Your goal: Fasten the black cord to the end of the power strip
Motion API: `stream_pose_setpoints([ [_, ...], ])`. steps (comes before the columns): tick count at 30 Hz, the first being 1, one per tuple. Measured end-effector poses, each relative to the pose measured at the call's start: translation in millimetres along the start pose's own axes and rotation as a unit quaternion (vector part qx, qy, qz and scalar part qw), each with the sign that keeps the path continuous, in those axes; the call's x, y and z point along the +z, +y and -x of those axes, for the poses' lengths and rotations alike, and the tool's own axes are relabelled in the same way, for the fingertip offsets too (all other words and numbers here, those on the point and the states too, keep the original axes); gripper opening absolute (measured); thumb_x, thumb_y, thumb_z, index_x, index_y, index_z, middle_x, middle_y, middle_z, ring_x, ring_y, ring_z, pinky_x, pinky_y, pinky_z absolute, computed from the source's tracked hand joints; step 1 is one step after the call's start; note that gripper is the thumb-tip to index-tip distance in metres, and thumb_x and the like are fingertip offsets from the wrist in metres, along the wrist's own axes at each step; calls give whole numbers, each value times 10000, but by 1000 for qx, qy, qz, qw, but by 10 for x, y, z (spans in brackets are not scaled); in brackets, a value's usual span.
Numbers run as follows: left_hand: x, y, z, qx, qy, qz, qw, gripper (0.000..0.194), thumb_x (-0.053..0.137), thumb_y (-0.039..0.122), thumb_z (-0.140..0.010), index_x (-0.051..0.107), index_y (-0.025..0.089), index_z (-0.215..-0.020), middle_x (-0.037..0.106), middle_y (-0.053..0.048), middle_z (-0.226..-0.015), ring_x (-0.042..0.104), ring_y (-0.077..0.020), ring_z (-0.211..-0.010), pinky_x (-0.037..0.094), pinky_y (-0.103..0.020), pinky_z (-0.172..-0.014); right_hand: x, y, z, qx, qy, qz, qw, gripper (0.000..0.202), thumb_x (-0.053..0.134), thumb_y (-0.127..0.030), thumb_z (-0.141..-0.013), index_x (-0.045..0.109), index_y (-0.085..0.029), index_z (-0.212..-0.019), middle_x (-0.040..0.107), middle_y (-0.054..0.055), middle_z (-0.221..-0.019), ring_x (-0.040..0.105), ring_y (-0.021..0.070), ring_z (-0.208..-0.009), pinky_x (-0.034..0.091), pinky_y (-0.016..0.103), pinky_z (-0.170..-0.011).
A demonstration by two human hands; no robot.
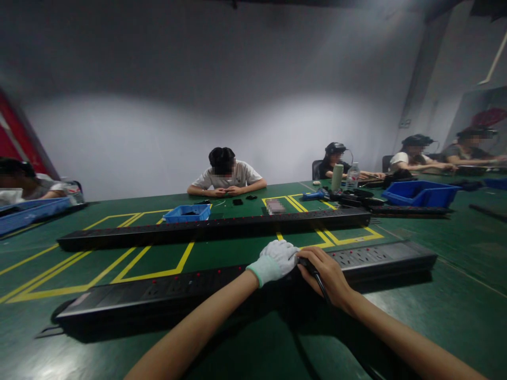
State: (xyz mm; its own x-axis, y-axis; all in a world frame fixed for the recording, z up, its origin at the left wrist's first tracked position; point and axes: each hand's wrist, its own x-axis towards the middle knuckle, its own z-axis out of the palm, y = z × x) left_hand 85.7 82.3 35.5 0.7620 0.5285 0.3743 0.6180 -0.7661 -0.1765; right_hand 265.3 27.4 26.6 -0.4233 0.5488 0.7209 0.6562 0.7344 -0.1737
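A long black power strip with sockets and small red switches lies across the table before me. Over its middle rests my left hand, in a white glove with a green cuff; its fingers curl down round the strip. My bare right hand is closed on a black power cord just beside the glove, at the strip's top face. The cord's front end is hidden between the two hands. From my right hand the cord hangs down toward the near edge.
Behind lies a second long power strip. Beyond it are a small blue tray, a blue bin, a blue tool and a bottle. Yellow tape marks the green table. Several people sit around it.
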Motion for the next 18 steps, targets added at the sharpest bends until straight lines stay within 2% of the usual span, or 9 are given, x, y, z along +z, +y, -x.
stream_pose_setpoints([
  [6, 15, -8, 5, 16, 0, -11, 1000, 275, 364, 251, -964, 596, 161, -1081, 630, -76, -1014, 573, -211, -986, 451, -349, -880, 0, 5, 6, 2, -2, -1, 1000, 213, 494, -161, -890, 532, -224, -1090, 611, 90, -1058, 591, 240, -972, 502, 406, -852],
  [12, -16, -3, 17, 43, -4, -58, 997, 283, 368, 232, -960, 635, 141, -953, 635, -98, -973, 581, -223, -948, 470, -361, -840, -25, -20, -15, -7, 1, 3, 1000, 209, 505, -156, -874, 554, -226, -1065, 621, 91, -1053, 602, 239, -964, 513, 402, -842],
  [18, -8, -11, 21, 55, -4, -57, 997, 261, 402, 217, -947, 648, 132, -933, 643, -101, -954, 578, -227, -962, 476, -361, -832, -45, -38, -24, -9, 1, 4, 1000, 218, 503, -144, -868, 558, -229, -1061, 624, 92, -1044, 608, 242, -955, 520, 406, -834],
])
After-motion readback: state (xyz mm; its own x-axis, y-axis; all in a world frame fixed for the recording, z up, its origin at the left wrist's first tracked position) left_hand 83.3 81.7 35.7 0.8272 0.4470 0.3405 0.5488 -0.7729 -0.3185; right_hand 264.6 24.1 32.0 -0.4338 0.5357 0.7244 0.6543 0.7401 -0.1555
